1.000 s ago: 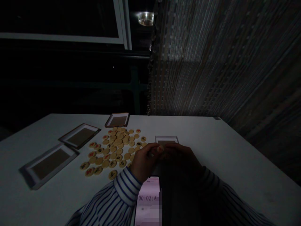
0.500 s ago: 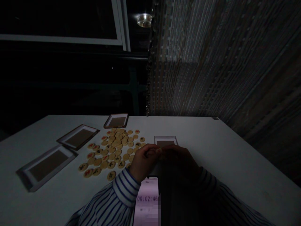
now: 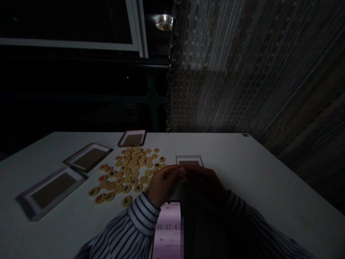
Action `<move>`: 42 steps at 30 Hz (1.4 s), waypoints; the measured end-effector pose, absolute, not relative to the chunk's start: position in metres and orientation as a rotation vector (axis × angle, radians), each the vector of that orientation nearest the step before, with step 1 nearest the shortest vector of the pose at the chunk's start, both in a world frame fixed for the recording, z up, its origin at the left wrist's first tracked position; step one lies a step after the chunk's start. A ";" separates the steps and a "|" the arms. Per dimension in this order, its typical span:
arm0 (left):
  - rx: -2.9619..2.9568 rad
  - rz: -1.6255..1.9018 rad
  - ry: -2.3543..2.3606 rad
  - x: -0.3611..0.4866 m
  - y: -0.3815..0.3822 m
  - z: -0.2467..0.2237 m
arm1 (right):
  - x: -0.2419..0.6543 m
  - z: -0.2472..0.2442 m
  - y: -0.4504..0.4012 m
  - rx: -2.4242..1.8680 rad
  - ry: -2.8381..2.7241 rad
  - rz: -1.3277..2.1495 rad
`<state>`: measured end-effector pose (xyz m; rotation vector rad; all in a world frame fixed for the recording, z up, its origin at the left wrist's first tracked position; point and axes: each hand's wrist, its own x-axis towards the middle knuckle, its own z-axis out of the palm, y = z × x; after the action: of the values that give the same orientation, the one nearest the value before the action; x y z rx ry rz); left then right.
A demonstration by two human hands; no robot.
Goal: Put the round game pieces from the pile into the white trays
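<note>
My left hand (image 3: pixel 164 182) and my right hand (image 3: pixel 206 181) meet in front of me, fingers curled. Between their fingertips is a small pale round piece (image 3: pixel 182 174), apparently one of the game pieces; both hands seem to touch it, though the right one is very dark. Several round wooden pieces (image 3: pixel 134 162) with red or black characters lie scattered and piled to the left of my hands. Just behind my fingers stands a shallow box (image 3: pixel 189 157), its near part hidden by them. A phone (image 3: pixel 168 226) showing a timer lies below my left wrist.
On the white table (image 3: pixel 269 201), a box lid (image 3: pixel 132 138) lies behind the pieces. Another brown-rimmed tray (image 3: pixel 88 157) and a larger pale tray (image 3: pixel 52 190) lie at the left, their corners meeting. A bead curtain (image 3: pixel 215 72) hangs behind the table.
The fingers have shifted slightly around the small piece, which shows a little more between them. The view has moved slightly; the scattered pieces and trays lie as before.
</note>
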<state>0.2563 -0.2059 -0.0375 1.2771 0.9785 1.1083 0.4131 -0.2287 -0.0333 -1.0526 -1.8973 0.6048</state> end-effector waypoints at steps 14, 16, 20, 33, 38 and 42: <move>1.331 1.095 0.982 0.253 -0.205 -0.038 | 0.412 -0.019 -0.224 -1.182 -2.283 0.237; 1.397 1.108 1.033 0.251 -0.203 -0.039 | 0.414 -0.018 -0.221 -1.193 -2.303 0.217; 1.613 1.136 1.160 0.248 -0.199 -0.044 | 0.424 -0.021 -0.212 -1.170 -2.274 0.048; 2.085 1.047 1.231 0.247 -0.199 -0.054 | 0.433 0.002 -0.186 -1.290 -2.416 0.106; 2.171 1.000 1.232 0.248 -0.198 -0.055 | 0.434 -0.007 -0.177 -1.431 -2.536 0.202; 2.175 0.977 1.236 0.249 -0.199 -0.056 | 0.440 -0.014 -0.173 -1.477 -2.599 0.291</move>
<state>0.2489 -0.1987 -0.0561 2.1746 1.2362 0.9775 0.4397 -0.1730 -0.0140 -1.4773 -2.5995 0.2908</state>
